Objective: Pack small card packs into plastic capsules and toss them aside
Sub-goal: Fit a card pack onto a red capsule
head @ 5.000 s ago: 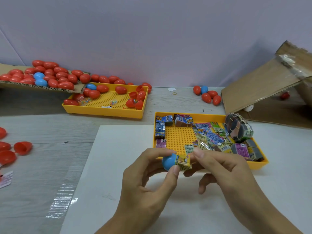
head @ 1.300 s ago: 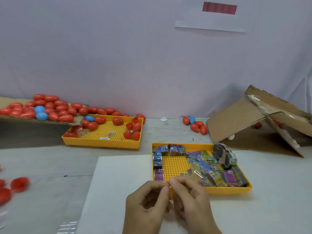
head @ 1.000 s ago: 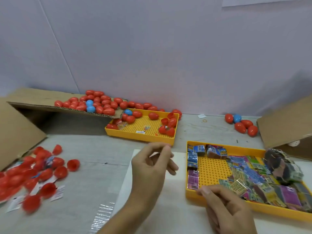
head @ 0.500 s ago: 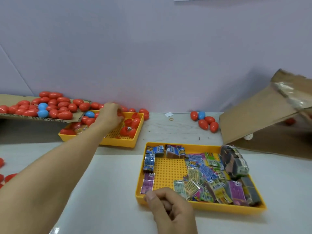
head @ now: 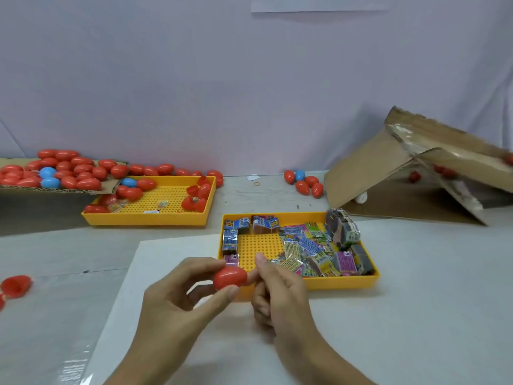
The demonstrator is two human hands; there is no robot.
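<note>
Left hand [head: 177, 298] pinches a red capsule [head: 229, 277] between thumb and fingertips, right hand [head: 280, 290] touching its end, fingers curled, at the card tray's [head: 341, 283] near-left corner.

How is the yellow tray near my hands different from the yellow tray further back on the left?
The near tray holds small printed card packs, crowded to its right side; the far tray holds red and blue capsules along its left and right ends. The near tray sits partly on the white sheet; the far tray sits on bare table. Both are yellow with perforated floors.
</note>
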